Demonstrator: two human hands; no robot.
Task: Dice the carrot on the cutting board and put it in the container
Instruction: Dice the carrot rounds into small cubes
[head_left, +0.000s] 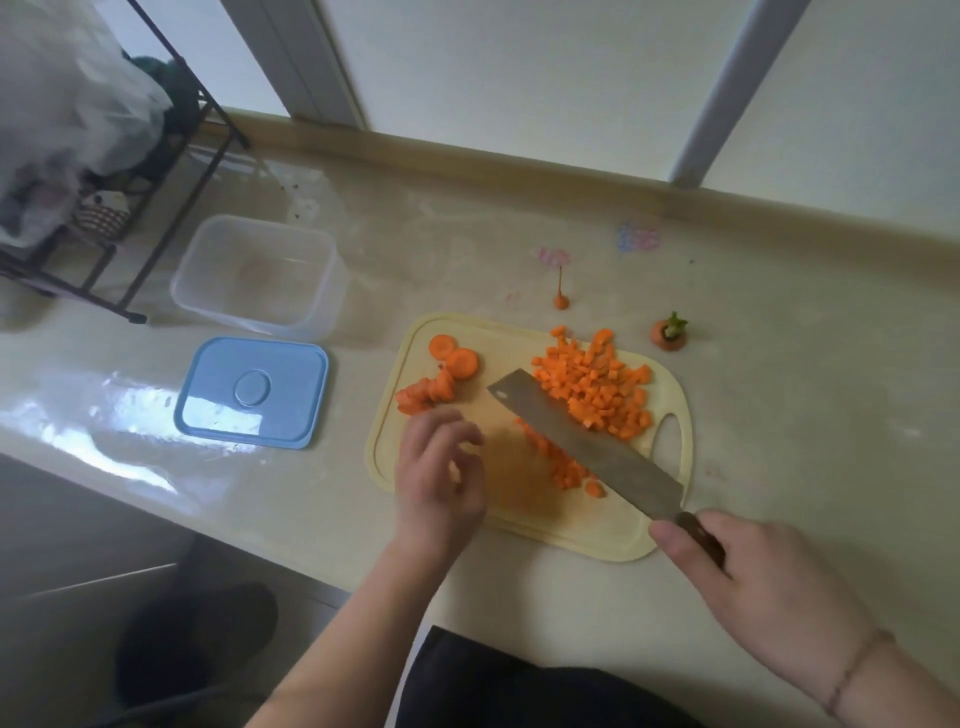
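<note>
Carrot dice (597, 387) lie heaped on the pale yellow cutting board (498, 332), just beyond the blade of the cleaver (587, 441), with a smaller run of dice (558, 465) on the blade's near side. The right hand (748, 577) grasps the cleaver's dark handle, fingers wrapped round it, the blade angled across the board toward the left hand (441, 478). That left hand hovers over the board's near left part with fingers loosely curled and nothing in them; it looks blurred. Just past its fingertips sit uncut carrot slices (439, 374). Further out from the left hand stands the clear container (254, 275) on the surface (805, 415), with its blue lid (253, 391) lying flat nearer the person. Beyond the board, a carrot tip (560, 296) and a carrot top (670, 332) with green stub rest on the surface.
</note>
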